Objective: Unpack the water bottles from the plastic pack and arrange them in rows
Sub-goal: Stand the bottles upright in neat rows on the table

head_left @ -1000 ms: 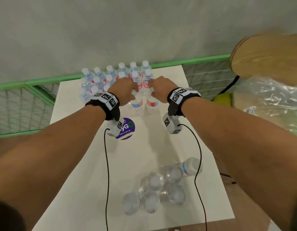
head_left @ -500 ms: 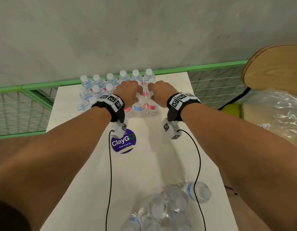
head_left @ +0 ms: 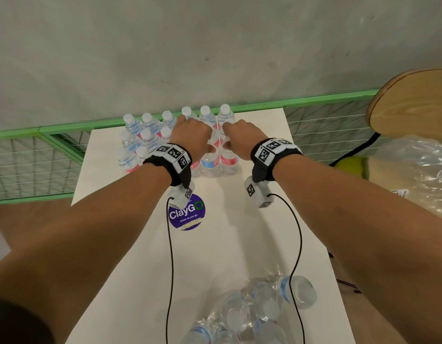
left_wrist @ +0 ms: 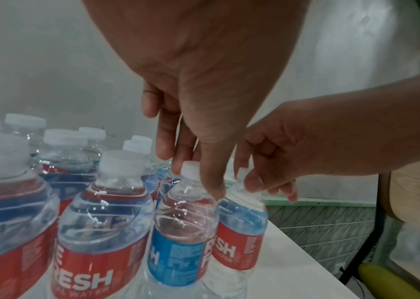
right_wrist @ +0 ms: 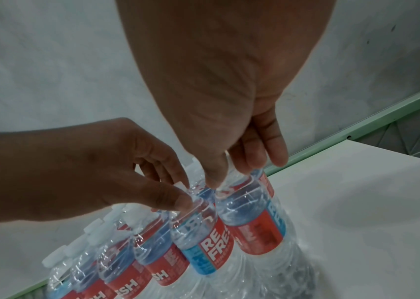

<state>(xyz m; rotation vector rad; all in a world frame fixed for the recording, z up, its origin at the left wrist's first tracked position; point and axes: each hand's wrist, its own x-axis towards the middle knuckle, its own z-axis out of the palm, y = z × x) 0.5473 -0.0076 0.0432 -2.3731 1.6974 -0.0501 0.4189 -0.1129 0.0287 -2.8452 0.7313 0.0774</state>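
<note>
Several water bottles with red and blue labels stand in rows [head_left: 150,135] at the far end of the white table [head_left: 239,232]. My left hand [head_left: 194,135] pinches the cap of a front-row bottle [left_wrist: 185,222] between thumb and fingers. Right beside it, my right hand [head_left: 233,137] pinches the top of the row's end bottle [right_wrist: 252,218]. Both bottles stand upright on the table, touching each other. At the near end, the torn plastic pack [head_left: 252,311] holds several bottles lying down.
A purple round sticker [head_left: 186,214] lies mid-table between my forearms. Green mesh fencing [head_left: 53,155] runs behind and left of the table. A wooden chair seat [head_left: 413,105] and crumpled clear plastic [head_left: 418,175] are at the right. Wrist cables [head_left: 299,244] trail over the table.
Both hands have moved away from me with their bottles and brought them up against the standing rows. The fingers stay on the caps.
</note>
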